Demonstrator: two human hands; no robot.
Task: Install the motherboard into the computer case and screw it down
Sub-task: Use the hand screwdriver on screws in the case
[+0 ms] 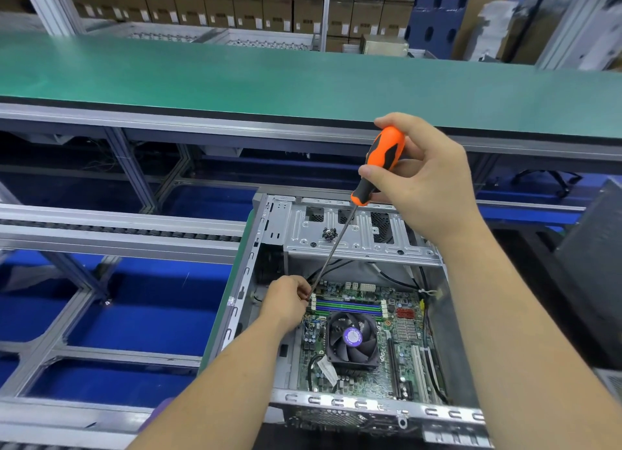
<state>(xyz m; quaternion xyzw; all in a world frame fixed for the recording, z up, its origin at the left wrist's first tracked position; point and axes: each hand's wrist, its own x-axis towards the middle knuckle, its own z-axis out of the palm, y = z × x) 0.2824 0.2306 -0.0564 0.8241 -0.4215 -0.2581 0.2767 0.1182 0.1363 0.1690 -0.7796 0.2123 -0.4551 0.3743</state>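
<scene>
While my right hand (pixel 427 180) wraps around the orange-and-black handle of the screwdriver (pixel 380 167), fingers curled on the grip and thumb on its near side, the long shaft slants down and left into the open computer case (pixel 340 404). My left hand (pixel 287 301) is down inside the case at the motherboard's far-left corner, fingertips pinched together right at the screwdriver tip; whatever small thing they pinch is too tiny to tell. Motherboard (pixel 400 352) lies flat on the case floor, green, with the black CPU fan (pixel 351 338) near its middle, purple sticker on the hub. Memory slots (pixel 348 306) run in blue and green strips just beyond the fan, between the fan and my left hand. White expansion slots sit toward the board's near-right side. Black cables (pixel 390 276) hang behind the board under the metal drive bay (pixel 356 227). A small dark clump, looks like loose screws (pixel 329 234), sits on top of that bay, just beside the shaft. Case sits on the table's conveyor frame, grey aluminium rails (pixel 117 234) to its left, blue floor under them. Green table (pixel 235 76) stretches across behind, stacked cardboard boxes (pixel 215 8) further back. Both forearms are bare.
</scene>
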